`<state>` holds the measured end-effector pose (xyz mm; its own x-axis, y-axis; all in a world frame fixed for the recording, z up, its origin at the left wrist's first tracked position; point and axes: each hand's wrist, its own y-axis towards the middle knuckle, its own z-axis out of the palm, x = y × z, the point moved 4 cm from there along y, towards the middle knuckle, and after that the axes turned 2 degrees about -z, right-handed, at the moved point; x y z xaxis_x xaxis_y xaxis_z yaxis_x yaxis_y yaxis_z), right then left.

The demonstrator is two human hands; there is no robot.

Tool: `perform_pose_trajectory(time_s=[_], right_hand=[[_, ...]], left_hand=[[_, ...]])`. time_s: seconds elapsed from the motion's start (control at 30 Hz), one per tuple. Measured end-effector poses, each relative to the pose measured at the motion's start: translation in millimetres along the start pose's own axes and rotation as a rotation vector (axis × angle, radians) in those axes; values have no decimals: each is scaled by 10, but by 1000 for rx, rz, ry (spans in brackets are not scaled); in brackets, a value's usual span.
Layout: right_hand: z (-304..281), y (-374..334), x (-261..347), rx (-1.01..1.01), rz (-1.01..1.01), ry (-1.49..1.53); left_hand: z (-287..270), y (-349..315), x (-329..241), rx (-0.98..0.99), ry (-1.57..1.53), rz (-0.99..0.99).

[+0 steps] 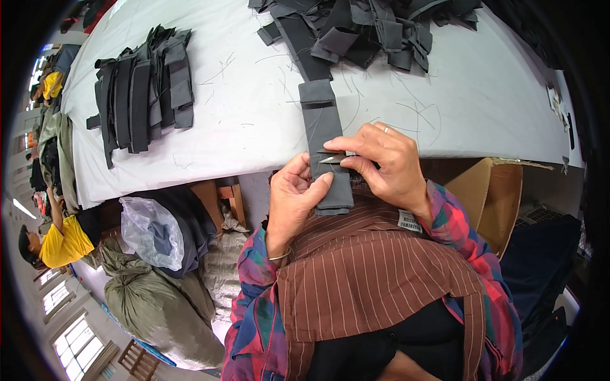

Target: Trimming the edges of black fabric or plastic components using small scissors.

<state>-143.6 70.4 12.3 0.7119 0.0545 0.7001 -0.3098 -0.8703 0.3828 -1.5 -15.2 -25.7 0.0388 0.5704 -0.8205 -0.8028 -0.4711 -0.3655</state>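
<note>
A dark grey fabric strip (323, 124) runs from the white table over its near edge, its near end folded over. My left hand (294, 193) pinches the strip between thumb and fingers, close to that end. In my right hand (389, 160) is a pair of small thread snips (329, 159), with pointed blades against the strip and the rest hidden by my fingers. Those fingers are closed around it, just right of my left thumb. Loose dark threads lie near the strip.
A tangled heap of grey strips (356, 32) lies at the table's far side, and a neater stack (143, 89) at left. Below the edge stand a cardboard box (486, 197) and stuffed sacks (152, 311). A person in a yellow top (67, 241) is at far left.
</note>
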Motion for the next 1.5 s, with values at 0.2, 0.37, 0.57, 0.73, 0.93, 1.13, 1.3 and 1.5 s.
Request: perform_pose_trajectory(time_s=[0.2, 0.37, 0.57, 0.73, 0.93, 1.13, 1.3, 1.5], right_hand=[[18, -17, 11, -3, 15, -20], [8, -6, 27, -10, 0, -8], [51, -19, 39, 27, -6, -38], [86, -45, 32, 19, -11, -37], [44, -77, -71, -171, 115, 34], [-117, -175, -315, -31, 630, 621], [115, -150, -98, 70, 450, 672], [144, -13, -56, 58, 378, 619]], left_hand=[[-10, 0, 2, 4, -32, -24], [5, -18, -21, -14, -57, -11], [-8, -11, -8, 8, -30, -22], [20, -13, -14, -5, -6, -11], [15, 1, -26, -5, 10, -18], [-3, 15, -14, -89, 151, 28], [-44, 32, -1, -165, 450, 111], [-36, -17, -66, -209, 594, 177]])
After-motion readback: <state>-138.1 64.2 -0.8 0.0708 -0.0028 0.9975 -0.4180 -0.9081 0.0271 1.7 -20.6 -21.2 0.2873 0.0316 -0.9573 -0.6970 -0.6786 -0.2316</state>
